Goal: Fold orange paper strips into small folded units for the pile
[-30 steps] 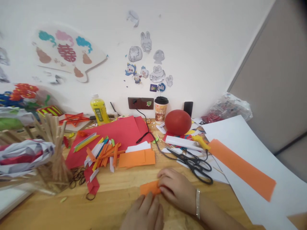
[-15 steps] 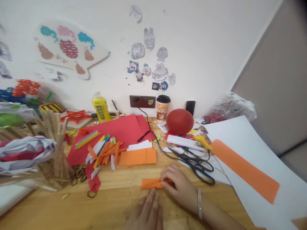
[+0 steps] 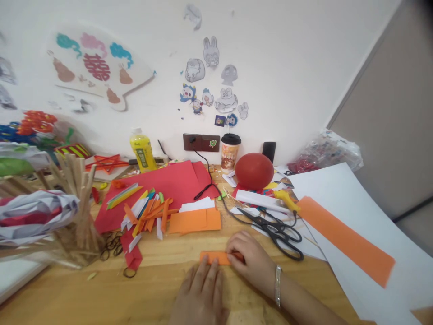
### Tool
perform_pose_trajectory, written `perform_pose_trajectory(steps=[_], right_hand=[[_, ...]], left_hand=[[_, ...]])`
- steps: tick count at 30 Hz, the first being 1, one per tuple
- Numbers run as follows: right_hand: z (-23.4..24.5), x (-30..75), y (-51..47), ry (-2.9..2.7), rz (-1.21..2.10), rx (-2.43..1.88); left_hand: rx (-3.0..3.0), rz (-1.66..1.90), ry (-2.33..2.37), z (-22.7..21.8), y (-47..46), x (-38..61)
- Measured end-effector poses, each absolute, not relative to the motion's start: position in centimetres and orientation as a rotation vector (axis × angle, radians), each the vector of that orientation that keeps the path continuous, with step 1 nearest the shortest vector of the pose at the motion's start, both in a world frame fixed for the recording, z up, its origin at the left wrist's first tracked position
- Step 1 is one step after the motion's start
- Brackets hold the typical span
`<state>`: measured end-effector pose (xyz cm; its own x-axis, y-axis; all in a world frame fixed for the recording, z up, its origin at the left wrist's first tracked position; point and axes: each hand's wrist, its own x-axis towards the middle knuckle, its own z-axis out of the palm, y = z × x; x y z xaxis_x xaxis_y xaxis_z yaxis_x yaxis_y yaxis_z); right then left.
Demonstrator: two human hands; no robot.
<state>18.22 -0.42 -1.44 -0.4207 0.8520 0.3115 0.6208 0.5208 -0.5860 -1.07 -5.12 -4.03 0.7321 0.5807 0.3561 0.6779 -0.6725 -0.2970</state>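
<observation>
A small strip of orange paper [image 3: 219,257], seemingly folded, lies flat on the wooden table [image 3: 142,298] in front of me. My left hand [image 3: 200,289] rests flat with fingers stretched out, its fingertips on the strip's near edge. Bent fingers of my right hand [image 3: 249,257] pinch the strip's right end, and a bracelet circles that wrist. Just beyond the strip lie flat orange paper pieces [image 3: 194,221]. Black-handled scissors [image 3: 275,232] lie to the right of my right hand.
Folded paper strips [image 3: 149,214] lie piled on red paper [image 3: 165,180] at left. A yellow bottle [image 3: 142,151], a lidded cup [image 3: 230,155] and a red balloon-like ball [image 3: 254,171] stand along the back. White sheets [image 3: 355,216] with an orange strip [image 3: 348,241] cover the right side.
My left hand has moved left and forward, so its fingertips now press on the orange strip. My right hand keeps its pinch at the right end, almost unmoved.
</observation>
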Motion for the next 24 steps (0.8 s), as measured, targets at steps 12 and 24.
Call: perform_pose_trajectory(steps=[12, 24], right_hand=[[-1.19, 17.86, -0.46, -2.266, 0.442, -1.273], [-1.05, 17.80, -0.47, -2.285, 0.420, -1.260]], left_hand=[[-2.558, -0.285, -1.015, -4.85, -5.21, -1.07], [-2.557, -0.278, -0.988, -4.72, -5.20, -1.11]])
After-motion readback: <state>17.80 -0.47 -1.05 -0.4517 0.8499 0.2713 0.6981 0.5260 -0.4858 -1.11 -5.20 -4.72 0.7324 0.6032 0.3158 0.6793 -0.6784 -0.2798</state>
